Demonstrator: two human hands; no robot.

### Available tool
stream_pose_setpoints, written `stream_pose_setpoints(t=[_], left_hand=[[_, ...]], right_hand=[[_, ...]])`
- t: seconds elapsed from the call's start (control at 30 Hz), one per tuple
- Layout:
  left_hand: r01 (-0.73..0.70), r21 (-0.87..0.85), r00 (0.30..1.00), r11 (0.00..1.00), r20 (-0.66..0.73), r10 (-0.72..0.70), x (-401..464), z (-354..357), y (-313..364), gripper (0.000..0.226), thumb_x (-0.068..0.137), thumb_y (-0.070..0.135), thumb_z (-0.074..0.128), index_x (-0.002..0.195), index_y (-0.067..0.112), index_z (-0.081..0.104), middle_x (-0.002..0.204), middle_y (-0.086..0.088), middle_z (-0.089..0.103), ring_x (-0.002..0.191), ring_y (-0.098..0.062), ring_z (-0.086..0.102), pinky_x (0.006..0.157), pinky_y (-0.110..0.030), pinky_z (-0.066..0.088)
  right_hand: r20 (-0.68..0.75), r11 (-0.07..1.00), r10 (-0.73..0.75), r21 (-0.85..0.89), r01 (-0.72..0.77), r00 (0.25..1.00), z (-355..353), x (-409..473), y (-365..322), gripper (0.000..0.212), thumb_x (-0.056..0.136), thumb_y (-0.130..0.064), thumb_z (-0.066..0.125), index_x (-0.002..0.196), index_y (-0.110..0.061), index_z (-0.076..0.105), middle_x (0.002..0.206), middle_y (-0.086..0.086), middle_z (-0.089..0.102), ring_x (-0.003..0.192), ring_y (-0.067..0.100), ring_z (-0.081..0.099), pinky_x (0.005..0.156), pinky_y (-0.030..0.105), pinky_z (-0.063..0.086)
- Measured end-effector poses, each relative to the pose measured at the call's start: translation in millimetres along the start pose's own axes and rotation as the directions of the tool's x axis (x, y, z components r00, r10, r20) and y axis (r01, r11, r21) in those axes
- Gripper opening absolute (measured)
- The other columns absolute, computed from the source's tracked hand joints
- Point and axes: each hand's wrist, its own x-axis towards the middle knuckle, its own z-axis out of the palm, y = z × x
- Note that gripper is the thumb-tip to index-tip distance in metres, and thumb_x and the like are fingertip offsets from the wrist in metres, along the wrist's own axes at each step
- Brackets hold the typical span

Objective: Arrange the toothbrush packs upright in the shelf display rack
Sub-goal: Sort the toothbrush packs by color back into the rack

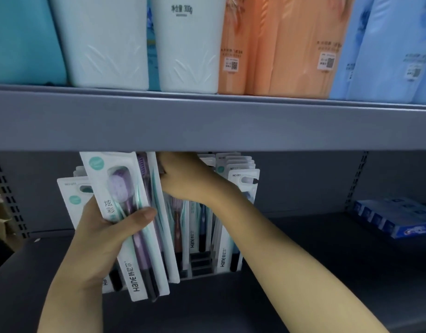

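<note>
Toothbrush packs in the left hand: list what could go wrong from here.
1. The left hand holds a fanned stack of toothbrush packs by thumb grip; one could slip out.
2. The right hand works just beneath the upper shelf edge, so pack tops may snag there.
3. Its forearm could tip the racked packs.

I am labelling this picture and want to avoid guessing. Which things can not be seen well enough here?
- Right hand fingertips: head view, hidden behind the upper shelf edge and the packs.
- Display rack slots: mostly covered by packs and both arms.
- Small print on the orange bottles: blurred, too small.
- Pack count in the left hand: packs overlap.
- Blue boxes: cut by the right edge.
</note>
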Motion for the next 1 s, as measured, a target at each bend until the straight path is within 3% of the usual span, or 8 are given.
stream_pose_setpoints(t=[0.07,0.17,0.23,0.43,0.57,0.67,0.8,1.0], left_hand=[[0.002,-0.012,1.0,1.0,0.015,-0.002,-1,-3,0,0.046,0.053,0.026,0.082,0.098,0.026,0.073,0.099,0.001,0.075,0.096,-0.016,0.07,0.076,-0.022,0.056],[0.009,-0.003,1.0,1.0,0.015,-0.009,-1,-5,1,0.072,0.045,0.052,0.088,0.107,0.02,0.069,0.103,-0.001,0.074,0.099,-0.019,0.069,0.079,-0.025,0.056],[0.009,0.007,1.0,1.0,-0.002,-0.009,-1,-5,4,0.074,0.045,0.056,0.087,0.107,0.021,0.069,0.103,-0.001,0.074,0.099,-0.019,0.069,0.079,-0.026,0.056],[0.018,0.089,0.999,0.996,-0.045,-0.014,1,-11,1,0.06,0.052,0.038,0.079,0.107,0.02,0.067,0.1,-0.001,0.074,0.097,-0.02,0.069,0.08,-0.029,0.057],[0.006,0.077,0.998,0.997,-0.069,0.0,1,-14,1,0.057,0.051,0.036,0.076,0.105,0.021,0.067,0.096,0.003,0.074,0.094,-0.015,0.07,0.076,-0.022,0.056],[0.002,0.049,0.998,0.999,-0.063,0.001,0,-17,2,0.062,0.054,0.033,0.076,0.112,0.016,0.065,0.101,0.0,0.074,0.097,-0.018,0.07,0.08,-0.027,0.057],[-0.004,0.062,0.998,0.998,-0.063,0.008,0,-19,0,0.059,0.059,0.012,0.085,0.113,0.013,0.064,0.1,0.002,0.074,0.096,-0.017,0.07,0.078,-0.024,0.057],[-0.014,0.124,0.99,0.992,-0.14,0.031,1,-14,-3,0.05,0.061,0.02,0.072,0.109,0.013,0.064,0.089,0.007,0.074,0.077,-0.007,0.07,0.061,-0.016,0.054]], right_hand=[[-0.041,0.997,-0.043,0.065,0.045,0.998,-4,-4,-2,0.049,0.083,0.012,0.047,0.056,-0.025,0.028,0.057,-0.011,0.031,0.052,0.002,0.03,0.049,0.009,0.032],[-0.077,0.993,-0.085,0.077,0.091,0.993,-6,-5,-3,0.052,0.084,0.009,0.048,0.06,-0.032,0.028,0.059,-0.017,0.031,0.052,-0.002,0.031,0.053,0.005,0.033],[-0.063,0.994,-0.101,0.04,0.104,0.993,-5,-4,-3,0.05,0.084,0.006,0.049,0.061,-0.033,0.027,0.06,-0.017,0.03,0.052,-0.001,0.031,0.051,0.007,0.033],[-0.066,0.991,-0.127,-0.059,0.123,0.99,2,1,3,0.053,0.082,0.005,0.047,0.058,-0.034,0.02,0.057,-0.01,0.029,0.053,0.035,0.056,0.048,0.033,0.04],[-0.076,0.992,-0.112,-0.065,0.107,0.991,3,7,2,0.043,0.083,0.0,0.049,0.059,-0.03,0.031,0.06,-0.008,0.039,0.055,0.019,0.051,0.051,0.026,0.043],[-0.076,0.999,-0.016,0.042,0.019,0.997,6,13,3,0.021,0.082,-0.008,0.048,0.064,-0.017,0.05,0.064,0.008,0.055,0.056,0.033,0.058,0.051,0.039,0.048],[-0.127,0.99,0.095,0.116,-0.08,0.987,1,18,2,0.045,0.081,-0.005,0.051,0.044,-0.023,0.034,0.044,-0.008,0.036,0.045,0.018,0.039,0.044,0.027,0.038],[0.0,0.98,0.174,0.101,-0.174,0.985,7,29,1,0.038,0.084,-0.009,0.055,0.051,-0.018,0.039,0.055,-0.002,0.035,0.053,0.017,0.038,0.051,0.028,0.036]])
